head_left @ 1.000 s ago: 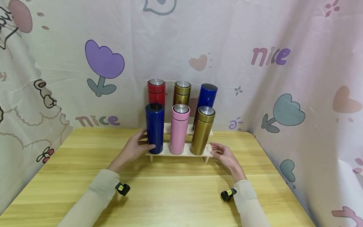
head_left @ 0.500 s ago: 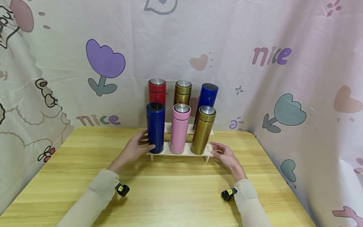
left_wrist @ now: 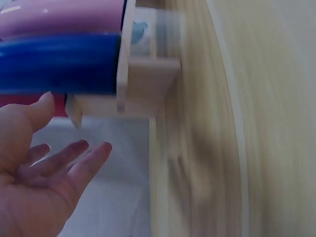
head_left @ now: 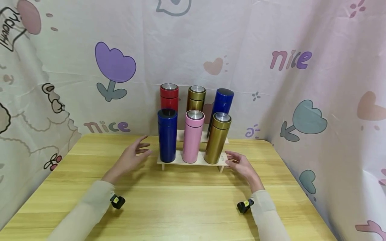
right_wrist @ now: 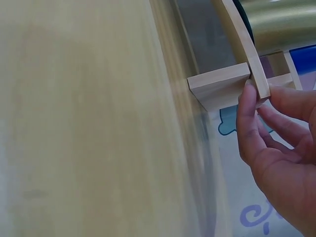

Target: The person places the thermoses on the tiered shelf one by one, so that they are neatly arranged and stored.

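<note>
A two-tier wooden rack (head_left: 178, 161) carries several upright vacuum flasks. In its front row, from left to right, stand a blue flask (head_left: 167, 137), a pink flask (head_left: 193, 139) and a gold flask (head_left: 216, 140). My left hand (head_left: 129, 160) is beside the blue flask, apart from it, its fingers spread and holding nothing; the left wrist view shows the gap below the flask. At the rack's right end, my right hand (head_left: 242, 166) pinches the edge of the lower board (right_wrist: 247, 47) between thumb and finger, as the right wrist view shows.
On the upper tier behind stand a red flask (head_left: 169, 98), a second gold flask (head_left: 196, 100) and a second blue flask (head_left: 222, 102), partly hidden by the front row. The wooden table (head_left: 181, 204) ends at a printed curtain (head_left: 169, 40) behind the rack.
My left hand has let go of the blue flask and moved left, away from it. The right hand stays at the rack's right end. The view has shifted slightly.
</note>
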The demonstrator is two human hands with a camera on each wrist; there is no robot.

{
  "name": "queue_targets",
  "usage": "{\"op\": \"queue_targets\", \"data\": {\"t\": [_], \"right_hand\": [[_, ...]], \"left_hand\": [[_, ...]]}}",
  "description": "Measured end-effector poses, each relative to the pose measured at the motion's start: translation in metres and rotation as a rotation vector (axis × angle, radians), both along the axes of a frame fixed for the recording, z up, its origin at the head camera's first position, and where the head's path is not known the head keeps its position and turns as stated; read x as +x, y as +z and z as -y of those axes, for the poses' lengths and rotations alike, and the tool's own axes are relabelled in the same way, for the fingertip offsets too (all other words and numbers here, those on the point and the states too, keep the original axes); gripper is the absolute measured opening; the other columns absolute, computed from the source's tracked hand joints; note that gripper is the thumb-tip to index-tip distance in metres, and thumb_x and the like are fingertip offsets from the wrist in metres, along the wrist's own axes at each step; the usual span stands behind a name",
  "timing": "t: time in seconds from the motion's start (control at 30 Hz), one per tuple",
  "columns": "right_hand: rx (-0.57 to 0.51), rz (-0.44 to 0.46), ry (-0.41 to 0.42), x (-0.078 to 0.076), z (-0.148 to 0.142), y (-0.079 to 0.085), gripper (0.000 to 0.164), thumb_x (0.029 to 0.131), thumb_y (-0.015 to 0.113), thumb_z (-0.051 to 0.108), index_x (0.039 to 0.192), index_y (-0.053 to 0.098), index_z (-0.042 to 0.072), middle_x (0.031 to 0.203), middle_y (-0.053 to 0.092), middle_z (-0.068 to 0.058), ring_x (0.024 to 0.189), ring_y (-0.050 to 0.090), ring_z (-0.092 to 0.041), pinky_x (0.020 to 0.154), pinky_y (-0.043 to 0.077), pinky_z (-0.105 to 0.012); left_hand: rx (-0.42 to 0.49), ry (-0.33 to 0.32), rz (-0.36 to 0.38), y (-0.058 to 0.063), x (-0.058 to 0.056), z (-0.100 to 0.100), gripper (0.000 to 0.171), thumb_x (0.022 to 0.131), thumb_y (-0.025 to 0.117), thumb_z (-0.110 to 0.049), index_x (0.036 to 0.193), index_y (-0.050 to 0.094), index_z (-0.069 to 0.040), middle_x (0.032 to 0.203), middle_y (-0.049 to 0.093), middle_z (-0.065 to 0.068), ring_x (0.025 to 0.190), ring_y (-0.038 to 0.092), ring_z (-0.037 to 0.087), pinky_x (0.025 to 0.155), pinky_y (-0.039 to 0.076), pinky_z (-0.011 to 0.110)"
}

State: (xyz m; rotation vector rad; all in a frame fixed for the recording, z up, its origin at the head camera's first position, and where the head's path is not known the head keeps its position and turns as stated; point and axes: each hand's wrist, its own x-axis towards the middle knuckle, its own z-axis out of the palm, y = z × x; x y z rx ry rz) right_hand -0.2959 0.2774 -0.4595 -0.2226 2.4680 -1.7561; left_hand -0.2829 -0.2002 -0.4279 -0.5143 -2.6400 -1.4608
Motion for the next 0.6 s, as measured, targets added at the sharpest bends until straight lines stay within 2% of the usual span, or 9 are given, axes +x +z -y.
{"op": "queue_targets", "data": {"t": [0.17,0.27,0.4,0.5,0.6], "right_hand": [[0.016,0.006,0.004,0.0,0.0,0.003,0.055,0.099,0.063,0.001,0.15,0.046,-0.005,0.131,0.055,-0.032,0.097,0.065,-0.015,0.09,0.064,-0.036],[0.024,0.008,0.012,0.001,0.002,0.004,0.054,0.1,0.063,0.003,0.151,0.045,-0.004,0.128,0.056,-0.03,0.095,0.066,-0.016,0.089,0.064,-0.04],[0.079,-0.008,0.027,0.003,0.002,0.007,0.055,0.101,0.063,0.008,0.151,0.045,-0.003,0.126,0.059,-0.029,0.094,0.069,-0.025,0.087,0.064,-0.042],[0.145,-0.041,0.024,0.003,0.001,0.012,0.053,0.104,0.06,0.012,0.151,0.044,-0.004,0.128,0.059,-0.034,0.095,0.071,-0.037,0.087,0.063,-0.046],[0.259,-0.108,-0.015,0.002,-0.003,0.017,0.047,0.105,0.055,0.01,0.149,0.047,-0.005,0.133,0.06,-0.036,0.104,0.069,-0.045,0.091,0.061,-0.05]], "left_hand": [[-0.055,0.037,0.03,-0.004,0.001,0.025,0.071,0.107,0.056,-0.033,0.165,0.02,-0.011,0.153,0.046,0.033,0.132,0.057,0.051,0.094,0.061,0.053],[-0.105,0.044,0.035,-0.007,0.002,0.038,0.07,0.109,0.053,-0.032,0.165,0.018,-0.009,0.154,0.043,0.036,0.133,0.053,0.055,0.097,0.059,0.056],[-0.2,0.053,0.029,-0.011,0.002,0.051,0.071,0.109,0.052,-0.033,0.164,0.017,-0.005,0.154,0.04,0.039,0.134,0.049,0.06,0.107,0.048,0.065],[-0.277,0.061,0.036,-0.01,0.0,0.058,0.075,0.108,0.052,-0.04,0.164,0.017,-0.003,0.157,0.035,0.04,0.135,0.045,0.062,0.111,0.04,0.072],[-0.359,0.069,0.03,-0.006,-0.003,0.062,0.078,0.108,0.05,-0.046,0.163,0.018,-0.001,0.16,0.028,0.039,0.142,0.031,0.066,0.114,0.028,0.078]]}}
